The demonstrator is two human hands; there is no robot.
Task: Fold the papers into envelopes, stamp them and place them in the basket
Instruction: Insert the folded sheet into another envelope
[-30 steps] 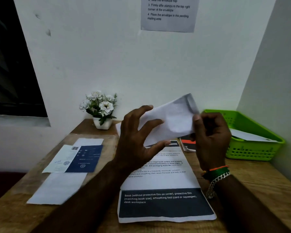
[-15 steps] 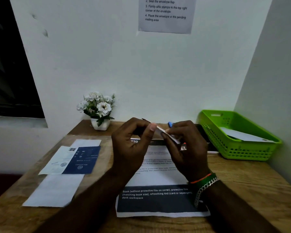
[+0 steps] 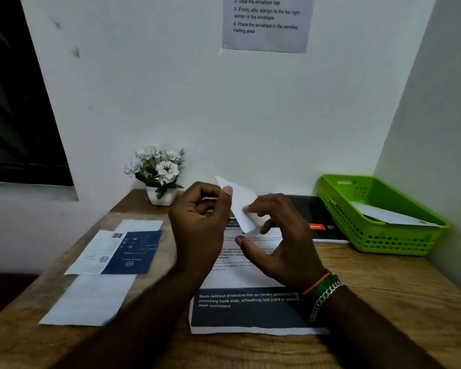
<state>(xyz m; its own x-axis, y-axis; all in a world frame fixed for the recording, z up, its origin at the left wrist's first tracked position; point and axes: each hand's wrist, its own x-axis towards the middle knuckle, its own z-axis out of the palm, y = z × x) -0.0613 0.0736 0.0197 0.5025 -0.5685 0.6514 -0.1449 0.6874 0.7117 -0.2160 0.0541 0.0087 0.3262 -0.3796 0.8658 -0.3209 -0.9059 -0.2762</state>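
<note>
A folded white paper [image 3: 240,206] is held up above the desk between both hands, tilted with one corner pointing up and left. My left hand [image 3: 200,222] pinches its upper edge between thumb and curled fingers. My right hand [image 3: 280,241] touches the paper's right edge with a fingertip; its thumb is spread away below. The green basket [image 3: 399,241] stands at the right against the wall, and a white envelope [image 3: 389,215] lies inside it.
A printed instruction sheet [image 3: 250,312] lies under my hands. At the left are a blank white sheet [image 3: 91,299] and a blue-and-white leaflet [image 3: 120,251]. A flower pot [image 3: 160,171] stands at the back wall, a black booklet [image 3: 317,219] beside the basket.
The paper was first held up broad and flat, then brought down edge-on between pinching fingers. Now it is tilted up again and my right hand's thumb has spread away from it.
</note>
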